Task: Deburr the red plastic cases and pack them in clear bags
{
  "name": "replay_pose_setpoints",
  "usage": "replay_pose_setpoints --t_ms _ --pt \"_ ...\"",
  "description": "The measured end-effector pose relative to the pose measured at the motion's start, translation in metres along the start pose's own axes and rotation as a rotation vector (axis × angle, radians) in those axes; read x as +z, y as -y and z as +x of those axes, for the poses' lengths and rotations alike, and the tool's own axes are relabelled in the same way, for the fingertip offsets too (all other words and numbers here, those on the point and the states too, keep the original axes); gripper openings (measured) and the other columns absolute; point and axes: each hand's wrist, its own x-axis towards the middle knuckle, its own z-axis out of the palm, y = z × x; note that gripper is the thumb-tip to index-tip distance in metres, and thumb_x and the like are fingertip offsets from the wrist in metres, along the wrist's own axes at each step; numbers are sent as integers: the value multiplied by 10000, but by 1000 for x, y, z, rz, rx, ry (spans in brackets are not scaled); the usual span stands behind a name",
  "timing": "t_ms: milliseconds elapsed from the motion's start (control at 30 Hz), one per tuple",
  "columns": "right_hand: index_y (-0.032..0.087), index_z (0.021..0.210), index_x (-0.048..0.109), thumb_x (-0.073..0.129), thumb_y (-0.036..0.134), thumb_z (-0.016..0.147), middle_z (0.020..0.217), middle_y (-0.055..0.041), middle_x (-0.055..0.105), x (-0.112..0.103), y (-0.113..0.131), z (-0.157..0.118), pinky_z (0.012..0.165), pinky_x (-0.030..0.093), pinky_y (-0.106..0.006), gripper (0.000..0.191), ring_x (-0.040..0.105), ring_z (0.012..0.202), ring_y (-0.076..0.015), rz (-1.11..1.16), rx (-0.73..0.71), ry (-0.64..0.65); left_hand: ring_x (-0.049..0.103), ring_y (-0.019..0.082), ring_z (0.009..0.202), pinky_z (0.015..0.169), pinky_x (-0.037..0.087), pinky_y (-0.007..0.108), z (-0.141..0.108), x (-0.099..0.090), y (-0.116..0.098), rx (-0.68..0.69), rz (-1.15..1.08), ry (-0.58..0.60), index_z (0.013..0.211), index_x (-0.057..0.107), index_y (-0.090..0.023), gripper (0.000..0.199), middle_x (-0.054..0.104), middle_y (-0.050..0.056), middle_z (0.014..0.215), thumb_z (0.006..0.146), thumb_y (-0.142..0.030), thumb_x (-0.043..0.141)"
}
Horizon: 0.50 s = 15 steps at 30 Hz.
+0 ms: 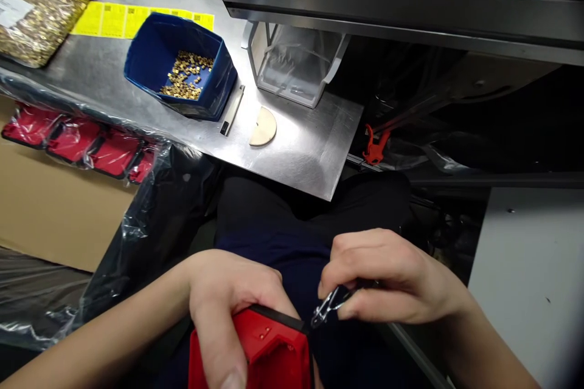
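My left hand [228, 298] is wrapped round a red plastic housing [274, 346] with a black edge, low in the view above my lap. Its thumb lies across the red face, and part of the housing runs out of the bottom of the picture. Just to the right, my right hand [383, 279] pinches small shiny metal clippers [326, 309], which look like nail clippers. Their tip is close to the housing's black upper corner; whether it touches I cannot tell. The fingers hide the rear of the clippers.
On the metal table stand a blue bin [141, 67] of small brass pieces and a clear tray [296, 91]. A cutter-like tool [232, 110], a half-round wooden disc [263, 127], yellow labels [114, 19] and a bag of brass pieces [41, 6] lie there. Wrapped red parts [75, 138] sit left.
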Motion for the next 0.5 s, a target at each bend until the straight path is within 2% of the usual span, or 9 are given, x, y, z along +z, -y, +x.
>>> replay_pose_setpoints --t_ms 333,500 --pt "103 1074 700 647 309 993 827 -55 651 4 -1 1 674 473 -194 228 592 740 -105 8 -17 4 764 350 903 835 605 290 0 2 -6 -32 15 -5 1286 727 -76 827 792 138 1041 614 -513 934" --pt "112 1095 694 632 313 1001 855 -63 669 4 0 1 698 486 -199 230 603 768 -113 6 -6 21 751 354 936 862 599 308 0 2 -6 -106 18 9 1311 711 -78 842 786 142 1064 623 -510 930"
